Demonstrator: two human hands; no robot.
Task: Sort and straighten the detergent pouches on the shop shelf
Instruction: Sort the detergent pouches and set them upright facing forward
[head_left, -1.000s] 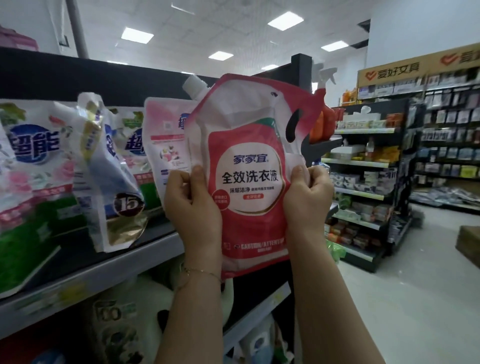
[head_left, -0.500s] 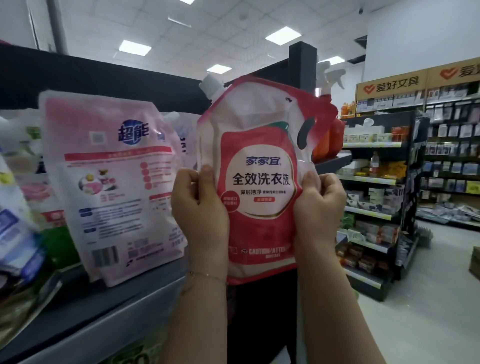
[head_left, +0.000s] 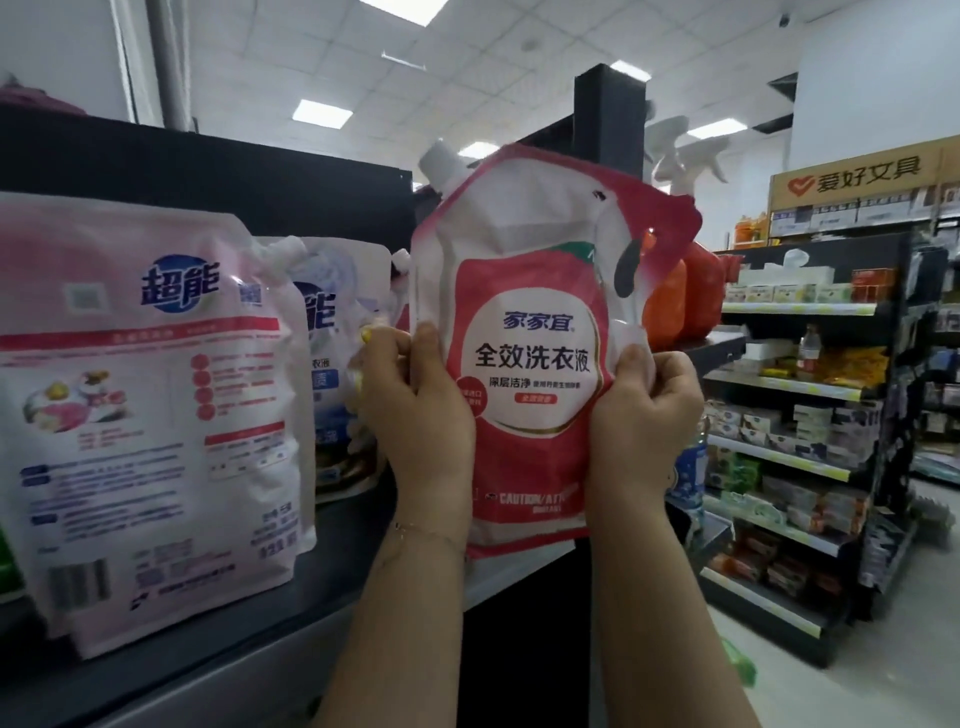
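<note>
So that it can be stood square on the shelf (head_left: 218, 670), the red pouch (head_left: 530, 353) is gripped at both edges by the left hand (head_left: 415, 415) and right hand (head_left: 644, 421).

orange spray bottles (head_left: 701, 296), stocked aisle rack (head_left: 795, 309)

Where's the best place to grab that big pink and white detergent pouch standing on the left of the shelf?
Probably by its two side edges at mid-height, coming straight from the front. The pink and white plastic pouch stands roughly upright, broad and flat, barcode face outward, with nothing in front of it.
</note>
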